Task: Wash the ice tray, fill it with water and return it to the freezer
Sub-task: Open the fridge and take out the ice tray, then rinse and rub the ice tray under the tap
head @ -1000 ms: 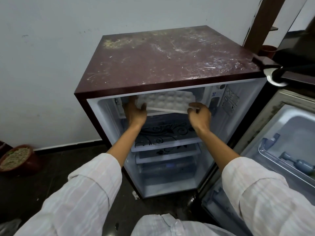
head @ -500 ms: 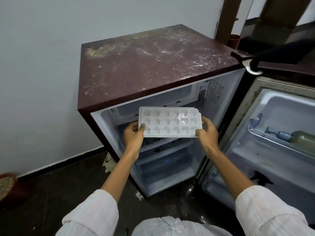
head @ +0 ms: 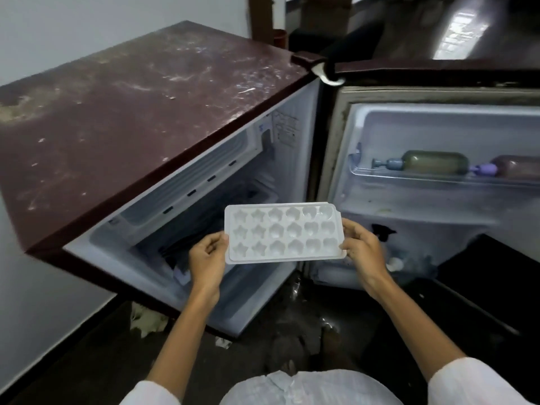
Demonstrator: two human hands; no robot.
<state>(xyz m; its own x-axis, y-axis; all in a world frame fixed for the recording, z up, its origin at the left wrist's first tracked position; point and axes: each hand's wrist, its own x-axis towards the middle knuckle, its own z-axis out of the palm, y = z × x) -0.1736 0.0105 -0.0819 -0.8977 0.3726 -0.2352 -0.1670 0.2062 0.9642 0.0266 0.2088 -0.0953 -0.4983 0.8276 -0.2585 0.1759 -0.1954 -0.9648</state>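
at nine o'clock in the view a pale wall (head: 43,24) runs behind a small maroon fridge (head: 140,112), whose scuffed, dusty top fills the upper left. its white cabinet stands open toward the person, with the freezer compartment (head: 187,182) just under the top and dark shelves lower down. at about seven o'clock a crumpled pale scrap (head: 147,318) lies on the dark floor (head: 73,361) beside the fridge's lower corner. near the centre, the left hand (head: 208,258) is closed on the left short edge of the ice tray (head: 282,233), thumb on the rim and fingers curled beneath. the white tray is held level and face up in front of the open cabinet, outside the freezer, its three rows of star and heart shaped cells looking empty and dry. the right hand (head: 362,248) pinches the tray's right short edge, at about three o'clock from the tray, thumb on top and fingers underneath. further right the fridge door (head: 409,135) hangs wide open, and at two o'clock its clear door shelf (head: 409,175) holds two bottles (head: 432,162) lying on their sides. pale sleeves show at the bottom edge on both arms.
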